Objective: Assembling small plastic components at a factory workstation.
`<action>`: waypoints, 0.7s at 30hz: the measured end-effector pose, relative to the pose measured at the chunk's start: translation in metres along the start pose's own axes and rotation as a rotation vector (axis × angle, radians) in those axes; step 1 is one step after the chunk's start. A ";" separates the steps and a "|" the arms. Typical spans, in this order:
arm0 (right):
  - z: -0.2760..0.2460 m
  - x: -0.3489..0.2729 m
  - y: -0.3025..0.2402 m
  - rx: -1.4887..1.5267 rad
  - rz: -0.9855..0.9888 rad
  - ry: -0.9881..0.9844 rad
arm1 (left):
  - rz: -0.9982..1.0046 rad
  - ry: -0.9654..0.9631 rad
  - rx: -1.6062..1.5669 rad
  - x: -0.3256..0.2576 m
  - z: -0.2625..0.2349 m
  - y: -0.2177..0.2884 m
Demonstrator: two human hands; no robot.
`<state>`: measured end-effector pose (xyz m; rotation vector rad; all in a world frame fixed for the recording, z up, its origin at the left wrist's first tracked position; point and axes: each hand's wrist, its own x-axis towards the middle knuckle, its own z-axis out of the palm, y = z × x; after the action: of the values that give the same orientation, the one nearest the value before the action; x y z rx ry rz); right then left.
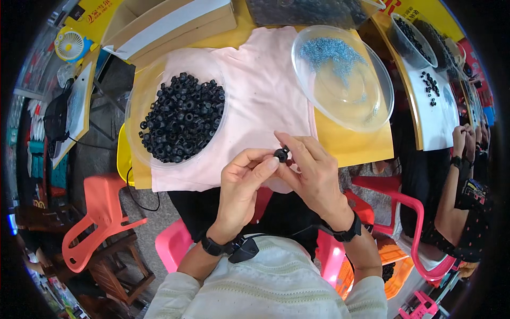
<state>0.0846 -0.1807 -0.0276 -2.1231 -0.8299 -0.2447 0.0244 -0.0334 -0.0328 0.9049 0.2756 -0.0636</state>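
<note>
Close in front of my chest, both hands meet over the near edge of a pink cloth [260, 80]. Between the fingertips sits a small round black part [281, 154], maybe plastic or rubber; its exact kind is too small to tell. My left hand [240, 178] pinches it from the left with thumb and forefinger. From the other side my right hand [319, 170] grips it with thumb and fingers. Left of the hands, a clear round tray [226, 114] holds a heap of similar black parts [183, 119]. A clear round tub [366, 114] at the right contains tiny bluish pieces [334, 53].
A long cardboard box [175, 32] lies at the table's far left. Beyond it on the right stands a clear bin [308, 10]. At a side table, another person's hands [463, 141] work near a bowl of black parts [411, 42]. An orange-red chair [98, 218] stands left.
</note>
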 end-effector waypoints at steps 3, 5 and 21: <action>-0.003 0.002 -0.004 -0.033 0.006 -0.031 | 0.002 -0.004 0.015 0.002 0.000 -0.001; -0.006 0.003 -0.008 -0.030 0.006 -0.041 | 0.012 0.010 0.014 0.004 0.000 -0.001; -0.016 -0.015 0.012 -0.123 0.035 0.016 | 0.278 -0.047 0.578 0.024 -0.001 -0.007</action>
<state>0.0828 -0.2052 -0.0317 -2.2450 -0.7853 -0.3008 0.0458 -0.0357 -0.0448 1.5062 0.0823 0.0988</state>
